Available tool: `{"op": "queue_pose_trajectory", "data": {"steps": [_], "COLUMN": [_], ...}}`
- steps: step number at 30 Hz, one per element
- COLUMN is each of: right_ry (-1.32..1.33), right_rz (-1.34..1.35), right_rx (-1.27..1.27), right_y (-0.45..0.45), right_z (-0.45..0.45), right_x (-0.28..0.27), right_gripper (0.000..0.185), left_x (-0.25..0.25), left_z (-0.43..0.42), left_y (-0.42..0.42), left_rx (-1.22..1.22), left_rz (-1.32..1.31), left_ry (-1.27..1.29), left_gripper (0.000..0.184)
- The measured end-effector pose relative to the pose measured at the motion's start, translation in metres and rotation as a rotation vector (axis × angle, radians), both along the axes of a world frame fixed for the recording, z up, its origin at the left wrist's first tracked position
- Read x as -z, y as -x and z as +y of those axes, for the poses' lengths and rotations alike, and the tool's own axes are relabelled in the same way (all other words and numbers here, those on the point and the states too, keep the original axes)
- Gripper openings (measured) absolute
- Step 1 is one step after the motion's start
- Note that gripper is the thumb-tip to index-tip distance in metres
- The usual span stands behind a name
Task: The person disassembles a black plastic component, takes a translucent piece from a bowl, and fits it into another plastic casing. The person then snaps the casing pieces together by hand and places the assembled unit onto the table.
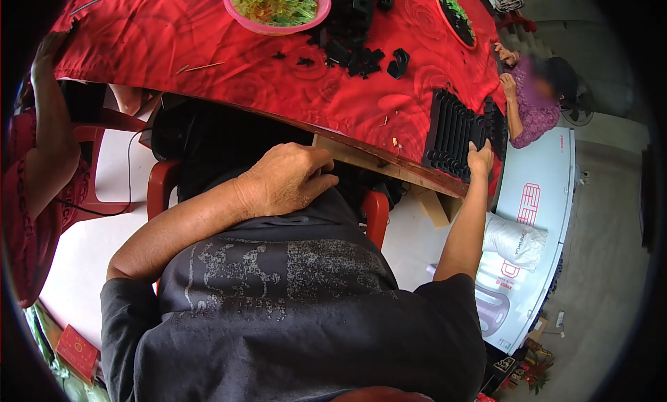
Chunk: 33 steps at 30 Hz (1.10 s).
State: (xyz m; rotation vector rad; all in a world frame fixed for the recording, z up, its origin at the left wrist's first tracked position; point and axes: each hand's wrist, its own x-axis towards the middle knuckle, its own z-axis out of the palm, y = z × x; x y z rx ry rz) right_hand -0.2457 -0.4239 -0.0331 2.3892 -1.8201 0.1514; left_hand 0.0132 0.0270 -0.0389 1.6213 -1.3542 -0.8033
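My left hand (292, 179) rests on my lap against the dark shirt, its fingers loosely bent and slightly apart, with nothing visible in it. My right hand (481, 157) reaches forward to the table's right part. Its thumb and fingers grip the near right edge of a row of black plastic pieces (455, 132), lined up side by side like ribs. More black pieces (495, 124) stand just right of that row. What they are exactly, I cannot tell.
A red rose-patterned cloth (243, 86) covers the table. On it are a pink bowl (233, 16) of yellow-green pieces, scattered black parts (361, 61) and a red tray (445, 23). Co-workers sit left (52, 138) and right (531, 103). A white package (517, 242) lies at right.
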Motion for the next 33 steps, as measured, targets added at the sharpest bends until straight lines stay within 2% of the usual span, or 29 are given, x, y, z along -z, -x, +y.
{"op": "queue_pose_trajectory", "data": {"steps": [7, 8, 11, 12, 15, 19, 21, 23, 26, 27, 29, 33], "right_ry": [-0.045, -0.009, 0.18, 0.295, 0.204, -0.314, -0.455, -0.456, -0.364, -0.25, -0.164, -0.358], "right_rz": [-0.094, -0.053, -0.076, -0.12, -0.422, -0.988, -1.02, -0.967, -0.91, -0.788, -0.67, -0.659], "right_rx": [0.115, 0.132, 0.071, -0.067, -0.351, -0.568, -0.602, -0.659, -0.716, -0.718, -0.661, -0.467], "right_y": [-0.013, -0.006, -0.015, -0.019, -0.079, -0.186, -0.235, -0.278, -0.329, -0.342, -0.358, -0.375], "right_z": [0.016, 0.001, -0.011, -0.019, 0.003, 0.059, 0.088, 0.102, 0.111, 0.114, 0.12, 0.131], "right_x": [-0.014, -0.007, -0.006, -0.001, -0.012, -0.008, -0.004, 0.008, 0.027, 0.027, 0.027, 0.022], "right_gripper": [0.08, 0.088, 0.087, 0.084, 0.08, 0.072, 0.069, 0.066, 0.065, 0.064, 0.062, 0.063], "left_x": [0.001, 0.002, 0.004, 0.004, 0.005, 0.002, 0.003, 0.004, 0.004, 0.004, 0.004, 0.005], "left_z": [0.001, 0.001, 0.0, 0.0, 0.0, 0.002, 0.004, 0.004, 0.005, 0.005, 0.006, 0.007], "left_y": [0.0, 0.0, 0.0, 0.001, 0.002, 0.0, -0.001, -0.002, -0.004, -0.005, -0.005, -0.009], "left_rx": [0.0, 0.003, 0.006, 0.008, 0.001, -0.015, -0.023, -0.024, -0.027, -0.025, -0.027, -0.023], "left_rz": [-0.013, -0.021, -0.03, -0.03, -0.026, -0.017, -0.006, -0.002, 0.007, 0.01, 0.017, 0.037], "left_ry": [0.011, 0.008, 0.007, 0.006, 0.035, 0.036, 0.021, 0.016, 0.005, 0.002, -0.004, 0.009], "left_gripper": [0.023, 0.023, 0.023, 0.023, 0.023, 0.024, 0.024, 0.025, 0.025, 0.025, 0.024, 0.025]}}
